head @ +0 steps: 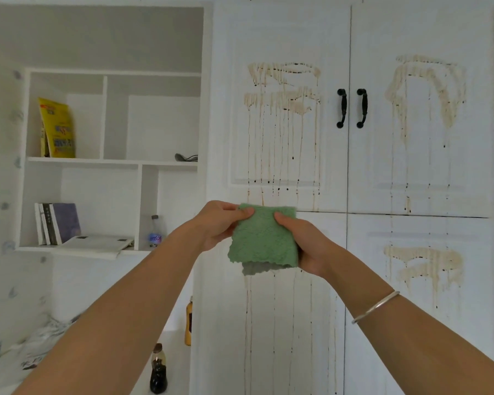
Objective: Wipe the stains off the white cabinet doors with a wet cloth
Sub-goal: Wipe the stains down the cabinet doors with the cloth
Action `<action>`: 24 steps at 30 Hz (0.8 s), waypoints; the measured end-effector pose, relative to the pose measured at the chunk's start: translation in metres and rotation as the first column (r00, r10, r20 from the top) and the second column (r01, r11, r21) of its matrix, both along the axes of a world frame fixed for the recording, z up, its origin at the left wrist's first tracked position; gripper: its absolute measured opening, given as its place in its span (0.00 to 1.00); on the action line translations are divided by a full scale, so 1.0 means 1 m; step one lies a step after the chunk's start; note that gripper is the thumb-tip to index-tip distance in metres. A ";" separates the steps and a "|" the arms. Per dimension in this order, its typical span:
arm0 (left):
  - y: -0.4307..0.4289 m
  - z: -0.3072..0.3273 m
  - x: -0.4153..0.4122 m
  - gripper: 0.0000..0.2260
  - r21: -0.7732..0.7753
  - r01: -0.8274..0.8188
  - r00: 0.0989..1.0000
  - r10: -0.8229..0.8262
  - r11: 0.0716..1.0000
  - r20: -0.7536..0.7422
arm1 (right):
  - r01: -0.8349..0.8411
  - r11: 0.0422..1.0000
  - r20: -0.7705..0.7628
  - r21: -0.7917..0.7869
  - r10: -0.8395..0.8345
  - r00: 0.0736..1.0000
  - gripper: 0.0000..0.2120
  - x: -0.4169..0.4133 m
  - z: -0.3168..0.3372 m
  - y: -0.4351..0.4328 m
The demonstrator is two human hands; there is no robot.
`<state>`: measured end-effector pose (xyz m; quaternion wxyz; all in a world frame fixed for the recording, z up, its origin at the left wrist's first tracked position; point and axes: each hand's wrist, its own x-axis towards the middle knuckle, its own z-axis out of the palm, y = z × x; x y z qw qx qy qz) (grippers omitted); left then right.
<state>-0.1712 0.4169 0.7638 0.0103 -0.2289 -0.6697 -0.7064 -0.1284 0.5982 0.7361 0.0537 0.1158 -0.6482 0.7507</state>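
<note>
Pinching the folded green cloth (264, 238) at its top corners, the left hand (216, 225) and right hand (307, 243) hold it up together. Behind it stand white cabinet doors (285, 124) streaked with brown stains (283, 89).

Fluffy green cloth (264, 238); matt white cabinet doors (419, 166); shiny metal bangle (375, 307).

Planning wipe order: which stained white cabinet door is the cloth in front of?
The lower-left white cabinet door: the green cloth overlaps its top edge; the others lie above or right.
</note>
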 end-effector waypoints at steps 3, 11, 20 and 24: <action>-0.004 0.008 -0.034 0.12 -0.024 0.022 1.000 -0.023 0.999 -0.014 | 0.067 0.998 -0.035 0.020 -0.066 0.997 0.17 -0.030 0.009 -0.003; -0.001 0.062 -0.112 0.08 0.058 -0.160 0.966 0.168 0.985 -0.196 | 0.128 0.991 -0.099 -0.042 -0.131 0.986 0.15 -0.097 0.066 -0.014; 0.016 0.137 -0.153 0.11 -0.040 -0.230 0.901 0.197 0.972 -0.386 | 0.397 0.899 -0.091 -0.186 -0.418 0.904 0.11 -0.123 0.139 -0.014; 0.010 0.146 -0.177 0.11 -0.051 -0.376 0.838 0.316 0.925 -0.445 | 0.638 0.766 -0.457 -0.075 -0.595 0.661 0.06 -0.134 0.170 0.001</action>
